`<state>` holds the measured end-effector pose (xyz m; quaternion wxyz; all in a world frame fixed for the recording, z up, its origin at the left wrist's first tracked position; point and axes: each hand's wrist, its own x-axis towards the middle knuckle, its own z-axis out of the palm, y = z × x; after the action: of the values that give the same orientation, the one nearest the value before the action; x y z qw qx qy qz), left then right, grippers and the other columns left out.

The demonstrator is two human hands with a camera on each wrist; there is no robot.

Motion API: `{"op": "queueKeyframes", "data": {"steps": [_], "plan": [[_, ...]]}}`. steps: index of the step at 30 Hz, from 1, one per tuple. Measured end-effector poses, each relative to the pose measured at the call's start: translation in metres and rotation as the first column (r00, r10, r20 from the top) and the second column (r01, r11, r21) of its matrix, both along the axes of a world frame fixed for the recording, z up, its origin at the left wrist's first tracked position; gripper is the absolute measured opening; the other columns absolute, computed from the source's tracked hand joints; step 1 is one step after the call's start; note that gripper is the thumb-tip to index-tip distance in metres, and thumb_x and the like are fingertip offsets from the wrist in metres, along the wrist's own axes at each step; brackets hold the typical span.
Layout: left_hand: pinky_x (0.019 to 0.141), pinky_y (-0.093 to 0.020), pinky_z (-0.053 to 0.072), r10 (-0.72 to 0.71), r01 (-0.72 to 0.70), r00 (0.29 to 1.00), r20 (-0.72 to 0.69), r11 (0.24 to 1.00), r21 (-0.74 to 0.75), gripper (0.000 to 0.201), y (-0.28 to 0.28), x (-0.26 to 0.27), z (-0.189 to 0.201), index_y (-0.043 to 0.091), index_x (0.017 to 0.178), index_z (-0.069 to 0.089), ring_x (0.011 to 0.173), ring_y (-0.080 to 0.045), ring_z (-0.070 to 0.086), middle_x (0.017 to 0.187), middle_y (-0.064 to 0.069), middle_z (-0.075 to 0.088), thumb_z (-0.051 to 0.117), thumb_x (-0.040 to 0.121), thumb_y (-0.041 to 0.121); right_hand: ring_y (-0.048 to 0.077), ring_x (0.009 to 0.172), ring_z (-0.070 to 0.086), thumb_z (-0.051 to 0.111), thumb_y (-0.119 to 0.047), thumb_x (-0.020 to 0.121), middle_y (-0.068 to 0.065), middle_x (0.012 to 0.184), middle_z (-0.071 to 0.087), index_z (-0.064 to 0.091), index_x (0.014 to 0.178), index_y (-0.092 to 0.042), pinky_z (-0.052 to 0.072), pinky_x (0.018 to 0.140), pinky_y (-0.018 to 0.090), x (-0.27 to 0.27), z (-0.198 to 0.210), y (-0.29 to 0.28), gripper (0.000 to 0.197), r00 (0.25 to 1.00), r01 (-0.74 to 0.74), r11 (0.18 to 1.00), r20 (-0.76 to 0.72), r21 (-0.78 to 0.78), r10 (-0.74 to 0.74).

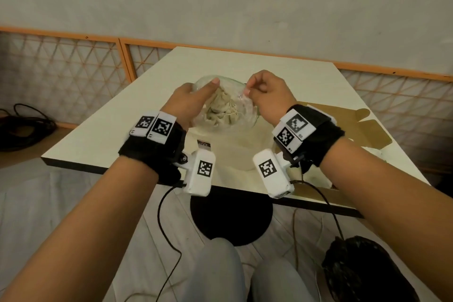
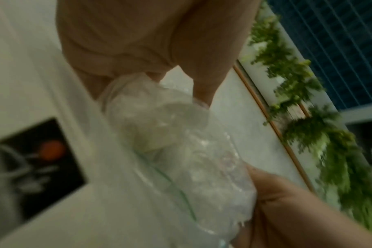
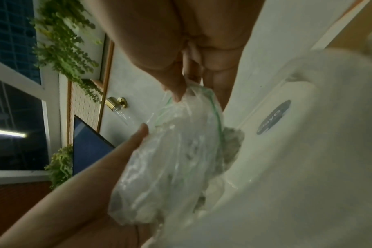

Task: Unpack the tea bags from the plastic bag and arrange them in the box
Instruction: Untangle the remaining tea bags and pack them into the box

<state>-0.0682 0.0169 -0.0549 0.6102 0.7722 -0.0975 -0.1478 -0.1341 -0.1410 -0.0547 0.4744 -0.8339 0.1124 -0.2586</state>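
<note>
I hold a clear zip plastic bag [image 1: 241,119] open above the pale table [image 1: 282,71]. A heap of beige tea bags [image 1: 220,111] with strings lies inside it. My left hand [image 1: 203,88] grips the bag's left rim, thumb on top. At the right rim, my right hand [image 1: 246,91] pinches the plastic between thumb and forefinger. The right wrist view shows the bag [image 3: 170,159] with its green zip line under that pinch [image 3: 178,90]. In the blurred left wrist view the left fingers [image 2: 202,87] hold the bag [image 2: 170,142]. A flat brown cardboard box [image 1: 362,130] lies open on the table's right side.
A small dark printed card [image 1: 204,144] lies on the table near the front edge, below the bag. Black cables [image 1: 24,125] lie on the floor at left; a dark bag [image 1: 362,272] sits at lower right. An orange lattice fence [image 1: 73,66] runs behind the table.
</note>
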Motion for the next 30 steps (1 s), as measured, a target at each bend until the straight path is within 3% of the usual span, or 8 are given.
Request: {"op": "queueKeyframes", "data": {"steps": [4,8,10,13,18,23,27,30], "plan": [[0.069,-0.034,0.055,-0.003,-0.005,0.998,-0.055,0.989,-0.148,0.040,-0.002,0.005,0.001,0.015,0.099,0.060,0.094,-0.025,0.065,0.106,-0.007,0.068,0.065,0.083,0.051,-0.003,0.065,0.053,0.050,0.004,0.084,-0.004,0.081,0.057,0.050,0.070,-0.023,0.037,0.064,0.014,0.000,0.015,0.000,0.030,0.999,0.026,0.990,-0.035,-0.140,-0.031],[0.084,-0.053,0.054,0.050,-0.063,0.996,-0.079,0.983,-0.172,0.050,-0.006,0.007,0.000,0.015,0.105,0.059,0.100,-0.030,0.065,0.111,-0.010,0.067,0.070,0.074,0.052,0.015,0.083,0.054,0.062,-0.012,0.082,0.000,0.101,0.050,0.055,0.088,-0.020,0.041,0.071,0.012,-0.013,0.029,0.018,0.013,0.998,0.035,0.925,0.055,-0.377,-0.015],[0.083,-0.053,0.054,-0.006,-0.026,0.989,-0.146,0.976,-0.217,0.068,-0.006,0.008,0.001,0.014,0.118,0.056,0.101,-0.031,0.066,0.117,-0.010,0.065,0.071,0.064,0.053,0.017,0.085,0.055,0.068,-0.027,0.079,0.001,0.101,0.056,0.057,0.101,-0.018,0.045,0.076,0.024,-0.017,0.029,0.029,0.026,0.995,-0.064,0.903,-0.097,-0.424,0.025],[0.075,-0.041,0.058,-0.114,0.047,0.970,-0.214,0.954,-0.295,0.058,-0.009,0.009,0.000,0.014,0.127,0.052,0.102,-0.029,0.067,0.120,-0.010,0.065,0.070,0.080,0.044,0.016,0.094,0.051,0.069,-0.045,0.077,0.003,0.111,0.057,0.049,0.122,-0.015,0.038,0.075,0.025,-0.014,0.020,0.030,0.058,0.957,-0.109,0.871,-0.288,-0.479,-0.038],[0.071,-0.034,0.055,-0.194,0.087,0.937,-0.290,0.935,-0.345,0.046,-0.007,0.011,-0.005,0.014,0.129,0.054,0.107,-0.024,0.064,0.120,-0.008,0.066,0.059,0.091,0.041,0.011,0.090,0.050,0.071,-0.043,0.076,-0.002,0.106,0.059,0.050,0.126,-0.021,0.035,0.075,0.019,-0.014,0.017,0.027,0.059,0.965,-0.124,0.912,-0.263,-0.391,0.019],[0.086,-0.045,0.053,-0.218,0.038,0.901,-0.375,0.901,-0.431,0.039,-0.005,0.011,-0.009,0.014,0.124,0.056,0.106,-0.026,0.065,0.119,-0.010,0.067,0.053,0.095,0.039,0.019,0.088,0.062,0.065,-0.023,0.082,0.002,0.092,0.069,0.071,0.102,-0.020,0.049,0.081,0.026,-0.006,0.021,0.011,0.021,0.978,-0.085,0.961,-0.207,-0.264,0.030],[0.088,-0.049,0.052,-0.274,0.058,0.863,-0.426,0.889,-0.454,0.037,-0.007,0.009,-0.011,0.010,0.132,0.050,0.109,-0.032,0.064,0.123,-0.017,0.063,0.049,0.097,0.025,0.021,0.087,0.066,0.070,-0.034,0.078,0.003,0.090,0.070,0.071,0.096,-0.019,0.054,0.086,0.041,0.002,0.018,0.001,0.024,0.972,-0.082,0.995,-0.227,-0.064,0.066],[0.086,-0.050,0.053,-0.295,0.090,0.864,-0.409,0.888,-0.450,0.038,-0.011,0.006,-0.012,0.009,0.132,0.049,0.110,-0.032,0.063,0.124,-0.018,0.062,0.049,0.097,0.023,0.012,0.104,0.058,0.063,-0.060,0.075,-0.008,0.113,0.061,0.058,0.120,-0.031,0.046,0.095,0.031,0.004,0.016,0.005,0.054,0.943,-0.148,0.977,-0.320,-0.151,0.093]]}}
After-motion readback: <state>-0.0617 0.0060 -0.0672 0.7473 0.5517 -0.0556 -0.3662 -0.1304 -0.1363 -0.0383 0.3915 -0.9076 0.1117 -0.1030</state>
